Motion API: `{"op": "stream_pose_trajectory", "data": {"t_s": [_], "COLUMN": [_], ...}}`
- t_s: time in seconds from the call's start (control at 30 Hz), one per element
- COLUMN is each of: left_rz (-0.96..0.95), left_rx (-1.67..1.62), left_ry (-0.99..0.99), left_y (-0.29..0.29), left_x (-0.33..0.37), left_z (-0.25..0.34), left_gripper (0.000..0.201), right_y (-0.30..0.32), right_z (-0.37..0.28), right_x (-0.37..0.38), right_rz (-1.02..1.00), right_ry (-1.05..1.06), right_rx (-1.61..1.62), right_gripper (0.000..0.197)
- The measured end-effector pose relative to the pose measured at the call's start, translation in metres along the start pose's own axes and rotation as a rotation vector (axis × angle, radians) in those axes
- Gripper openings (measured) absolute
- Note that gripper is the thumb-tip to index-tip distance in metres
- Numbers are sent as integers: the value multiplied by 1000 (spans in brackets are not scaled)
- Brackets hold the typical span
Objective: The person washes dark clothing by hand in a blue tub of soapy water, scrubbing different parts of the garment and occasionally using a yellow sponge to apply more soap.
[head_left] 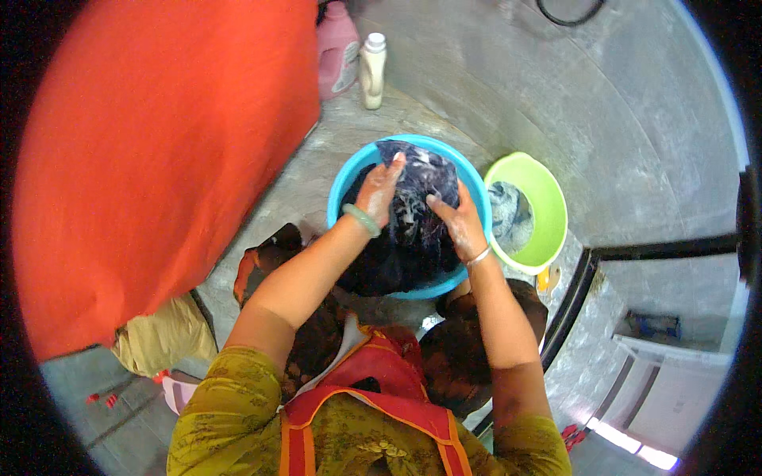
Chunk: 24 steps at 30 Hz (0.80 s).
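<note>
Dark, soapy cloth (413,186) lies in a round blue basin (340,190), streaked with white suds. On its left side my left hand (381,193) is closed on the cloth, a pale green bangle at the wrist. My right hand (462,222) grips the cloth's right edge, thumb on top and the other fingers mostly hidden behind it. Suds cling to both hands. The part held between them is raised toward the far rim, and more dark fabric fills the near part of the basin.
A lime-green basin (549,202) with sudsy cloth stands right of the blue one. Pink (339,51) and cream (372,73) bottles stand by the far wall. A large red cover (167,159) takes up the left. A black-edged door frame (583,278) is at right.
</note>
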<state>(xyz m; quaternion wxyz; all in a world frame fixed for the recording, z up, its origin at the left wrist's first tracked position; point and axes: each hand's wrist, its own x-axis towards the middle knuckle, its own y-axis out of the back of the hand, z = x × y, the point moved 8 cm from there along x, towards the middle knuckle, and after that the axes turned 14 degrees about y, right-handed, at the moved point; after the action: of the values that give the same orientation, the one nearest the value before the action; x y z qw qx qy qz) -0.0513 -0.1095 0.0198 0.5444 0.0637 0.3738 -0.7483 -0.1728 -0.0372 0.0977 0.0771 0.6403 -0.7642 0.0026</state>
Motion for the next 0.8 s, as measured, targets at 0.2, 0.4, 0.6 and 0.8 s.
{"op": "stream_pose_trajectory", "data": {"t_s": [0.2, 0.4, 0.6, 0.8], "left_rz": [-132, 151, 14, 96], "left_rx": [-393, 473, 248, 461], "left_ry": [-3, -4, -301, -372], "left_y": [-9, -40, -24, -57], "left_x": [19, -1, 4, -46], "left_z": [-31, -69, 21, 40], "left_gripper": [20, 26, 24, 36], "right_y": [-45, 14, -50, 50], "right_z": [-47, 21, -35, 16], "right_x": [-26, 35, -4, 34], "right_rz": [-76, 72, 55, 206], "right_ry": [527, 230, 601, 82], "right_rx": [-649, -812, -531, -277], "right_gripper": [20, 24, 20, 30]}}
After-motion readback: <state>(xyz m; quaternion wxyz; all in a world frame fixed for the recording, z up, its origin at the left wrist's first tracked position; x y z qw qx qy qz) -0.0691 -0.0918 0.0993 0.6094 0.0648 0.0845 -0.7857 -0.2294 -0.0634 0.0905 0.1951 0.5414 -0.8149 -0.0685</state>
